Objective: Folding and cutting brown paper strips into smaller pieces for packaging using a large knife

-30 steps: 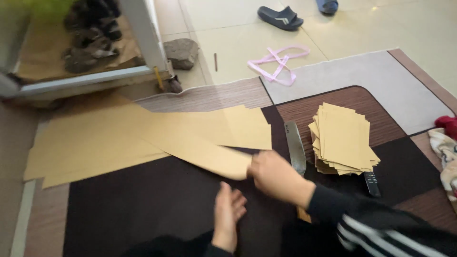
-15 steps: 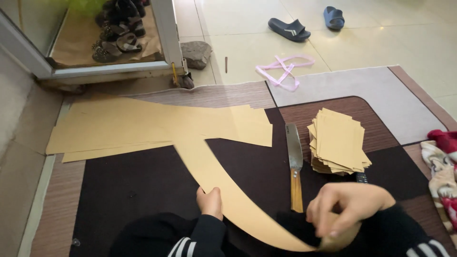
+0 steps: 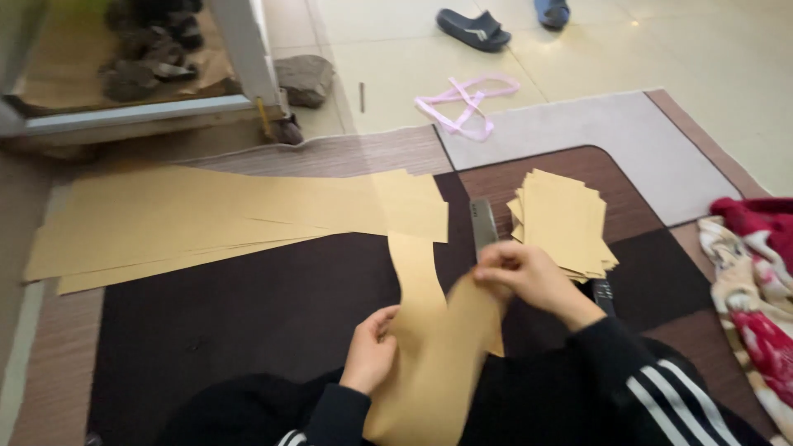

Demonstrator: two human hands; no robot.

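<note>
Strip of tan paper (image 3: 429, 347) between hands | left hand (image 3: 370, 351) gripping its edge | right hand (image 3: 529, 277) pinching its top

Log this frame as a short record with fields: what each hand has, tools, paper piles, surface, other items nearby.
left hand: holds lower edge of tan paper strip
right hand: pinches the strip's folded upper part
tool: long blade flat on mat, partly under right hand
piles: long tan sheets at left; stack of cut tan pieces at right
surface: dark brown mat
nearby: pink strap, slippers, red floral cloth
</note>
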